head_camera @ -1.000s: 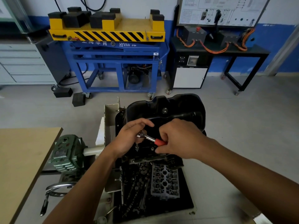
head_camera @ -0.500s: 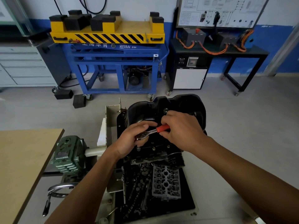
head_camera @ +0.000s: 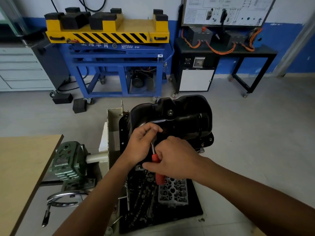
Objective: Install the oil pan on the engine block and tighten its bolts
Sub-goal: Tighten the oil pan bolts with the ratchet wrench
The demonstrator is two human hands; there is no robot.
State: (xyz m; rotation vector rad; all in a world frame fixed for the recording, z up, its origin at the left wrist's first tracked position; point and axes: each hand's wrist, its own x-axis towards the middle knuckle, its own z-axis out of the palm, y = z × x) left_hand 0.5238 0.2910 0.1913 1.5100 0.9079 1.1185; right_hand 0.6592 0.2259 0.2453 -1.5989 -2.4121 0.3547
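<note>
Oil pan (head_camera: 187,116): seated sump-up on the stand-mounted engine. The engine block beneath is hidden by the pan and the hands. Open bolt holes are seen along the pan's left flange.

Ratchet (head_camera: 155,158), red handle: held in both hands at the near edge of the pan. Its head is pinched and steadied by the left hand (head_camera: 141,145), with fingers curled over it. The handle is gripped by the right hand (head_camera: 175,159), with fingers wrapped round and the handle end pointing back toward the person. The socket and bolt under the left hand cannot be seen.

Step judged in hand: a near-side flange bolt is being tightened. Placement of the pan is judged done. How many bolts are fitted cannot be told.

Next move, as judged: the handle is to be swung while the head is pressed square onto the bolt, so the socket is not thrown off. The remaining flange bolts are then to be taken in turn. Loose parts in the black tray (head_camera: 196,210) lie just below the handle, so the sweep is to be held clear of them.
</note>
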